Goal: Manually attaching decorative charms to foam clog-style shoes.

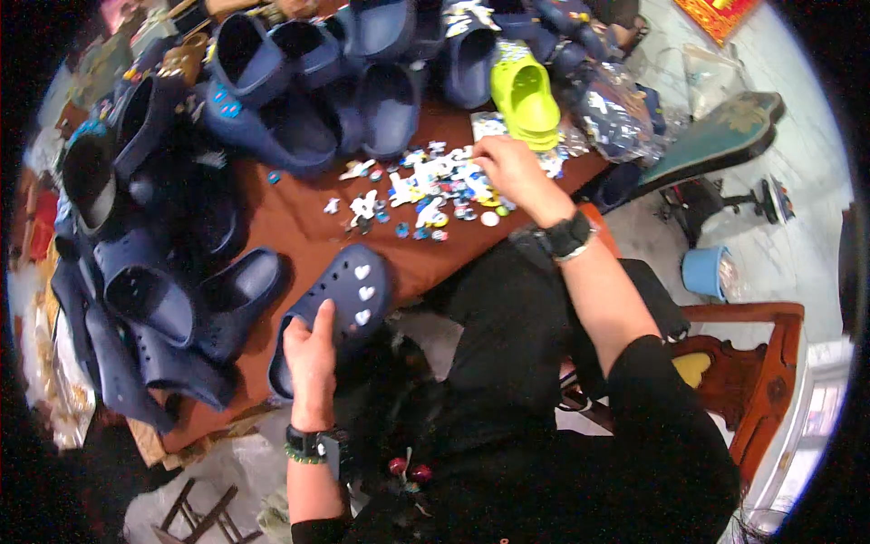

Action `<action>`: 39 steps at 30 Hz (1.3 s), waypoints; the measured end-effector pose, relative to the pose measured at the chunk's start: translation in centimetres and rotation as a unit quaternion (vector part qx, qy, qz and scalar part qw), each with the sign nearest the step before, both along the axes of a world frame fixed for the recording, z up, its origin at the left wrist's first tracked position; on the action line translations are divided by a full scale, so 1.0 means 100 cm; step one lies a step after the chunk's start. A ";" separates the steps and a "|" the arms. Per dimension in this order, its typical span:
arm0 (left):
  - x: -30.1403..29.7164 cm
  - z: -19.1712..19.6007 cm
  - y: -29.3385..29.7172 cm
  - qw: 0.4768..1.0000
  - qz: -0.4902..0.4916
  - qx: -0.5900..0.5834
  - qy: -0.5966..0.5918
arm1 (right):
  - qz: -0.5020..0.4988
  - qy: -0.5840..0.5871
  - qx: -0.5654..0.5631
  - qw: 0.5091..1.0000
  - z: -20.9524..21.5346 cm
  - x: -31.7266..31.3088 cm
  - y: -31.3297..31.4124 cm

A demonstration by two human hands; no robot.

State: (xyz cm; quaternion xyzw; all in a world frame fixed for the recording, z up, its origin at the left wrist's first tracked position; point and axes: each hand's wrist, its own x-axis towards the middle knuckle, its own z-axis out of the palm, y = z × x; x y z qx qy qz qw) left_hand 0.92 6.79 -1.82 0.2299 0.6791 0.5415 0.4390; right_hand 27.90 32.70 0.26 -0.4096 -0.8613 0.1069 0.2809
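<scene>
Clogs [390,109] crowd a brown-covered table [290,213] near a wooden chair [772,392].

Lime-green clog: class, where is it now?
In the head view, the lime-green clog is above and right of centre, just beyond the right hand and scattered charms.

No text, label, brand or number can be read. The red sheet [716,14] at the upper right edge bears yellow-gold print, cut off and too blurred to make out. Any print on the pale packet [488,124] just beside the lime-green clog [533,113], or on the clear plastic wrapping [616,104] to its right, is too small to tell. The only plain signs are 3 white hearts [366,293] on the navy clog [370,258].
</scene>
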 end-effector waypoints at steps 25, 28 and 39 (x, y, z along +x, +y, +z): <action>0.000 0.011 -0.011 0.998 -0.047 0.050 0.001 | -0.041 -0.110 0.011 0.993 -0.069 0.049 0.045; -0.004 0.000 -0.009 0.996 -0.035 0.056 -0.066 | -0.077 0.007 -0.126 0.989 -0.038 0.036 0.028; -0.003 -0.004 -0.010 0.990 -0.027 0.076 -0.112 | 0.161 0.234 -0.530 0.799 -0.007 -0.075 -0.164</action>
